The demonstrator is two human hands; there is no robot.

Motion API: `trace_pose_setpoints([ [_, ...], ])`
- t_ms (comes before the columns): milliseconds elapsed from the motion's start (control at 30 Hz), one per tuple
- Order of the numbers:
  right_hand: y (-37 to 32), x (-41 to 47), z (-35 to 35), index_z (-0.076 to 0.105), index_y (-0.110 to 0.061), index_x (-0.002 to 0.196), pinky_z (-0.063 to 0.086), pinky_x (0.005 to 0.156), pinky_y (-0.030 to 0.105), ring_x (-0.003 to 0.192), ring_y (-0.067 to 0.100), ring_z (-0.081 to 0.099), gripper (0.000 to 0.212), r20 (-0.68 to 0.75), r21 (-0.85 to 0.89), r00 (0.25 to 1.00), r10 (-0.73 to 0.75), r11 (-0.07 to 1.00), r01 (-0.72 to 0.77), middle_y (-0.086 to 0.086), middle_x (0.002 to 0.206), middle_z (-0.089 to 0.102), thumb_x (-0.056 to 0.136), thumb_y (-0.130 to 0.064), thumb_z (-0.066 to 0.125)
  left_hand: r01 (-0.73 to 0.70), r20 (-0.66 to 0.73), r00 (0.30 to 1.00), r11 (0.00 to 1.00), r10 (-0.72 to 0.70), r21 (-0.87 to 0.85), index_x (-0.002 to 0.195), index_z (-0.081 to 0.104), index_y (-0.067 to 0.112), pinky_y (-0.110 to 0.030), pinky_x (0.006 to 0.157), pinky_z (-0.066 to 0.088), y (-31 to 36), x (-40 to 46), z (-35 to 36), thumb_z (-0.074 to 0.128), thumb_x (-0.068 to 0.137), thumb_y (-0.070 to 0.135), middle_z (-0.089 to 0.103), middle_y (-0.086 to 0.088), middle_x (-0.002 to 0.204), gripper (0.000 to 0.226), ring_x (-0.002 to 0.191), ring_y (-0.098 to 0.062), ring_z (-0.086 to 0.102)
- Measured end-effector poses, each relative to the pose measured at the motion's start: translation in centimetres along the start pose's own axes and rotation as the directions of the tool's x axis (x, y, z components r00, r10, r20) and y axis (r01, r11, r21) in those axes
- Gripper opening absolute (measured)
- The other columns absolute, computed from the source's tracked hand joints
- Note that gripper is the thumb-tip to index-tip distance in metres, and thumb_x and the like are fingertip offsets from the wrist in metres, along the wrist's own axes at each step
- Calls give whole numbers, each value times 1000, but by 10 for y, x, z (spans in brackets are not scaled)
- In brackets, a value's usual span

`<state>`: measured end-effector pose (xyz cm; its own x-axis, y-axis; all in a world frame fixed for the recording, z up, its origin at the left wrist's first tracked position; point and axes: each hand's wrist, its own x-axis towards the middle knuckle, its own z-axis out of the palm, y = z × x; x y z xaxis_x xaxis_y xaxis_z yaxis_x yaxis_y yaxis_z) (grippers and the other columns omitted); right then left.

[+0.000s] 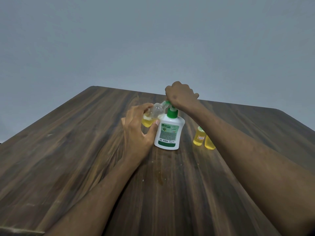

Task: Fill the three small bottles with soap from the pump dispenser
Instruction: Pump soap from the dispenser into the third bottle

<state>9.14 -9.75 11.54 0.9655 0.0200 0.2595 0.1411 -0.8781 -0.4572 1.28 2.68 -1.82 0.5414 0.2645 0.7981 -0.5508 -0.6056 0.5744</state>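
A white soap dispenser [168, 133] with a green pump stands mid-table. My right hand [180, 95] sits on top of the pump head, fingers curled over it. My left hand [136, 128] holds a small clear bottle [153, 114], tilted with its mouth against the green nozzle; yellow soap with foam fills its lower end. Two more small bottles [198, 137] [209, 142] full of yellow soap stand to the right of the dispenser, partly hidden by my right forearm.
The dark wooden table [85, 150] stretches wide around the objects, its far edge just behind my right hand. A small wet smear of soap [160, 179] lies on the wood in front of the dispenser. A plain grey wall rises behind.
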Motion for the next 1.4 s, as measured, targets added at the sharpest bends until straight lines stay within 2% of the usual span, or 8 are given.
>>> trace_pose_setpoints([
  [167,1,0,0,51,-14,94,34,92,46,88,30,50,19,9,6,1000,13,1000,-13,3,84,52,93,-27,38,-3,-3,1000,1000,3,8,128,69,18,-35,91,39,0,1,0,75,90,28,67,7,120,39,111,-10,61],
  [333,1,0,1,46,-17,85,34,94,46,89,29,49,15,31,19,999,27,999,-27,1,82,49,93,-26,38,-2,-5,1000,1000,3,6,127,69,18,-36,90,40,0,1,1,76,90,28,66,8,120,39,112,-10,61],
  [433,1,1,0,52,-15,90,35,98,47,88,29,51,18,7,34,1000,19,999,-19,4,90,60,91,-27,38,-4,-7,1000,1000,4,3,129,69,19,-36,91,40,-1,1,0,76,91,28,66,9,120,39,113,-9,60],
  [533,2,1,2,46,-17,82,37,99,47,86,29,50,18,16,27,1000,27,999,-28,3,83,51,93,-27,38,-1,-6,1000,1000,0,-7,127,69,20,-36,91,39,0,1,0,76,90,27,66,10,119,39,112,-10,62],
  [700,2,1,0,55,-12,93,35,98,48,86,29,51,22,-13,33,1000,12,999,-11,5,89,59,93,-26,37,-2,0,1000,1000,2,5,128,68,20,-36,91,40,0,1,0,76,90,27,65,10,119,40,111,-11,61],
  [800,2,1,2,50,-14,87,35,96,47,75,23,47,18,3,8,1000,27,1000,-27,3,83,52,93,-26,38,2,1,1000,1000,-2,6,127,69,20,-33,91,38,1,1,-1,77,89,27,65,10,119,40,111,-10,61],
  [1133,2,1,3,60,-12,95,35,94,47,83,25,53,28,-18,61,1000,17,998,-16,5,93,65,88,-28,38,22,3,1000,1000,-22,14,128,68,17,-27,93,37,-2,1,1,77,89,31,66,6,119,43,110,-12,61],
  [1400,2,1,0,56,-12,94,31,86,44,74,20,45,21,-10,47,1000,11,999,-10,2,85,55,91,-25,39,2,-10,1000,1000,-2,22,122,69,16,-21,92,35,-2,1,1,77,89,30,66,8,117,36,108,-11,60],
])
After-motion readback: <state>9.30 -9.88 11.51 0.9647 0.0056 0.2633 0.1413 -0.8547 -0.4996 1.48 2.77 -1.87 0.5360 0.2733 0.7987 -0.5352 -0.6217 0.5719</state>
